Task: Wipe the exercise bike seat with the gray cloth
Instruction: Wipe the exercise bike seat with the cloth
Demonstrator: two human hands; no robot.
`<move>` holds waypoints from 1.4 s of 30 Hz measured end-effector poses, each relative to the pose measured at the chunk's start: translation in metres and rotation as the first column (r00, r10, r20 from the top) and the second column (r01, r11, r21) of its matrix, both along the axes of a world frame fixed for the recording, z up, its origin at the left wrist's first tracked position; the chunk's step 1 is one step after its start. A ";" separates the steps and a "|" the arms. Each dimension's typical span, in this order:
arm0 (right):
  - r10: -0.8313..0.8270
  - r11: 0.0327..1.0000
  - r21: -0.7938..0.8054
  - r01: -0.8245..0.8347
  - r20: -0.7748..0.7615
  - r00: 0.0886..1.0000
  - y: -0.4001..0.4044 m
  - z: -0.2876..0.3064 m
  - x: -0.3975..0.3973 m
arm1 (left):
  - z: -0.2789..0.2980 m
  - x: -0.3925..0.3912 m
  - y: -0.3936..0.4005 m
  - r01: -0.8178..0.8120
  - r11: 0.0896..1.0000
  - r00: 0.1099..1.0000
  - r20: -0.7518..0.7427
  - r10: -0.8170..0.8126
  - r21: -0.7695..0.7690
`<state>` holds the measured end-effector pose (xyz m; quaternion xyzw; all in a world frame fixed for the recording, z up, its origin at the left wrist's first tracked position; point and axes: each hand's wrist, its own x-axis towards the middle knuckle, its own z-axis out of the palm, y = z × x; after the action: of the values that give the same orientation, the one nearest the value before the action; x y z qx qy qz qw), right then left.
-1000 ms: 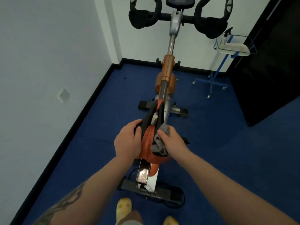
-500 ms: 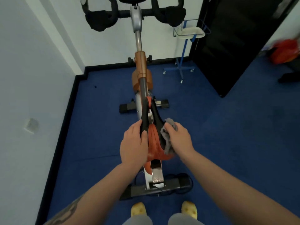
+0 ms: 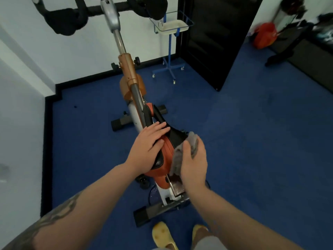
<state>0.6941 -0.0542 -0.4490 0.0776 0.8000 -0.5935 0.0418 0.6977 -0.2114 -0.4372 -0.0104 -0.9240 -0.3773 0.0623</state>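
Note:
The orange and black bike seat (image 3: 168, 147) sits in the middle of the view, its narrow nose pointing away toward the handlebars. My left hand (image 3: 146, 149) lies flat over the seat's left side, fingers spread forward across the black part. My right hand (image 3: 193, 159) presses the crumpled gray cloth (image 3: 180, 155) against the seat's right flank. The cloth bunches up above my fingers and hangs down beside the orange panel. Part of the seat's top is hidden under both hands.
The bike's frame post (image 3: 128, 73) and black handlebars (image 3: 66, 20) rise ahead. A blue wheeled stand with a white tray (image 3: 172, 27) stands by the back wall. A black door (image 3: 212, 40) is at right, a white wall (image 3: 19, 123) at left. Blue carpet surrounds the bike.
My left hand has slid forward and flattened on the seat. My right hand with the cloth has moved back and down along the seat's right side. The view has swung left.

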 end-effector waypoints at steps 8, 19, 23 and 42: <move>0.191 0.981 0.005 -0.192 0.066 0.979 0.015 0.012 -0.035 | 0.009 0.002 0.006 -0.024 0.999 0.999 0.033 0.022 0.034; 0.084 0.996 -0.035 -0.085 -0.029 0.996 0.002 0.004 -0.005 | 0.008 0.001 0.006 -0.044 0.999 0.998 0.041 0.043 0.019; -0.020 0.996 -0.090 0.028 0.084 0.996 0.004 0.008 -0.013 | 0.005 0.003 0.006 -0.042 0.997 0.999 0.035 0.040 0.060; -0.650 0.716 -0.251 0.652 0.102 0.753 -0.153 0.004 0.079 | 0.018 -0.022 -0.029 0.408 0.910 0.834 0.374 -0.405 0.074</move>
<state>0.7733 -0.2070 -0.4449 0.3493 0.6324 -0.6734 -0.1566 0.6754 -0.2404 -0.4188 -0.1329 -0.8963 -0.3726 -0.2002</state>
